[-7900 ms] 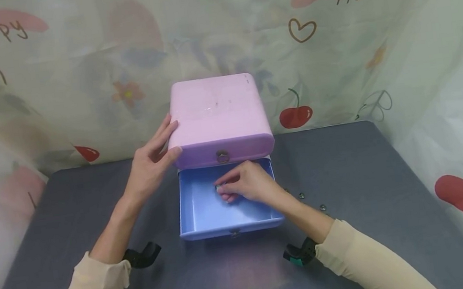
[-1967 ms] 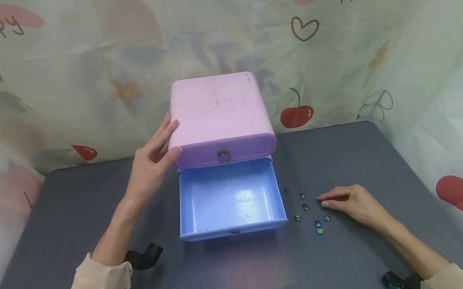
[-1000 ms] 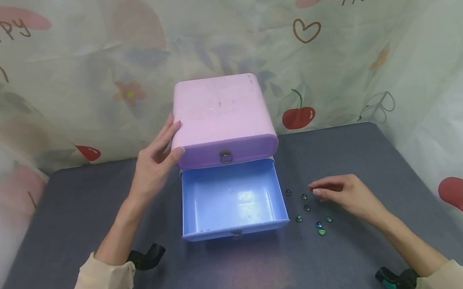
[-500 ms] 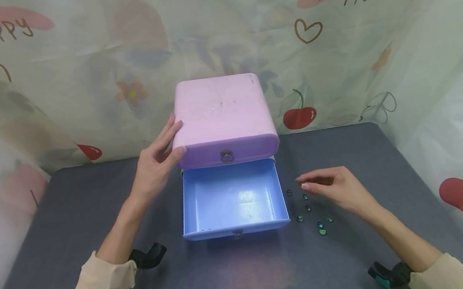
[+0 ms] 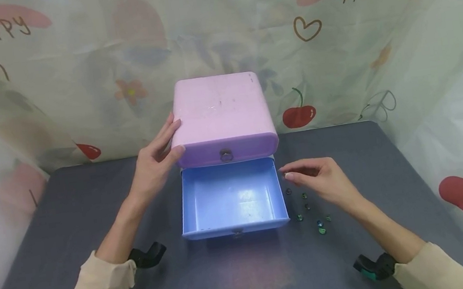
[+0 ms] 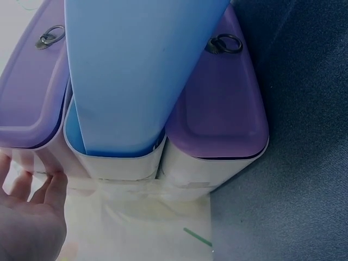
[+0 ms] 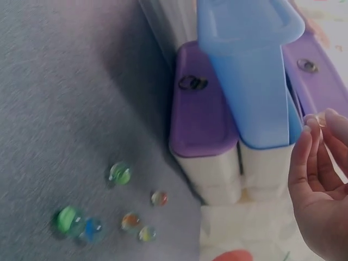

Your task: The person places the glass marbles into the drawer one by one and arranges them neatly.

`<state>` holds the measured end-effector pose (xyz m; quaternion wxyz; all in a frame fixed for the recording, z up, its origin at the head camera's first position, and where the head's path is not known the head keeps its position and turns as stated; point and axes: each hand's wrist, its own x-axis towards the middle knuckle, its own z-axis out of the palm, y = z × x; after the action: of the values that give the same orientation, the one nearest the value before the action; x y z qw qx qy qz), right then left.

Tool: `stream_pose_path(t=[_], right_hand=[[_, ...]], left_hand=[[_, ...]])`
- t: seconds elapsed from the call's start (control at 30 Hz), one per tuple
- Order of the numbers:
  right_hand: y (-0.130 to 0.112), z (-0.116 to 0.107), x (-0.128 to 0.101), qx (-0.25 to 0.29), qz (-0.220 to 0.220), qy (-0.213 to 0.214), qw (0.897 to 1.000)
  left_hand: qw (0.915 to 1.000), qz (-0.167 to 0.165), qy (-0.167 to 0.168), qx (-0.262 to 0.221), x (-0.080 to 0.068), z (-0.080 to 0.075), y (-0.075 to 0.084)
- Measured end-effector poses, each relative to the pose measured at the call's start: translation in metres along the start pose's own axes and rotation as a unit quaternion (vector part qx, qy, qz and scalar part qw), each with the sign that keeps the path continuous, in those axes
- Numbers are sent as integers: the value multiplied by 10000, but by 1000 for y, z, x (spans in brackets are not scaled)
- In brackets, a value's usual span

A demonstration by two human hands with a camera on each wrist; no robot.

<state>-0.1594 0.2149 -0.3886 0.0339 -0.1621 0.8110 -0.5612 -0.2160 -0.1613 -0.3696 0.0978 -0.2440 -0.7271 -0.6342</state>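
A pink storage box [image 5: 220,109] with purple drawer fronts [image 5: 198,154] stands at the back of the table. Its blue middle drawer [image 5: 225,203] is pulled out. My left hand [image 5: 149,169] rests against the box's left side, fingers extended. My right hand [image 5: 324,179] is just right of the drawer, above the table. In the right wrist view a small clear glass marble [image 7: 321,118] is pinched between its fingertips. Below that hand several glass marbles lie on the table, among them a green one [image 7: 119,173] and a blue one [image 7: 93,230].
The dark grey table [image 5: 247,272] runs to a patterned curtain [image 5: 217,25] behind and at both sides. Metal ring pulls [image 5: 226,155] hang on the drawer fronts. The open drawer juts toward the person, its front lip [image 5: 237,230] raised.
Earlier my right hand was inside the blue drawer, then at the marbles on the right. Over the last second it has moved left to the drawer's right edge. My left hand stays put.
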Motion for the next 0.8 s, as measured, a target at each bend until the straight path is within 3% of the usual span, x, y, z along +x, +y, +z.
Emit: stream_pose_path(t=[0.4,0.8], right_hand=[[-17,18,13,378,-204,-185,9989],[-34,40,27,247,-236,-252,9991]], left_hand=[[10000,2,14,-36,2,1,0],[10000,-22,44,-43,0,0,1]])
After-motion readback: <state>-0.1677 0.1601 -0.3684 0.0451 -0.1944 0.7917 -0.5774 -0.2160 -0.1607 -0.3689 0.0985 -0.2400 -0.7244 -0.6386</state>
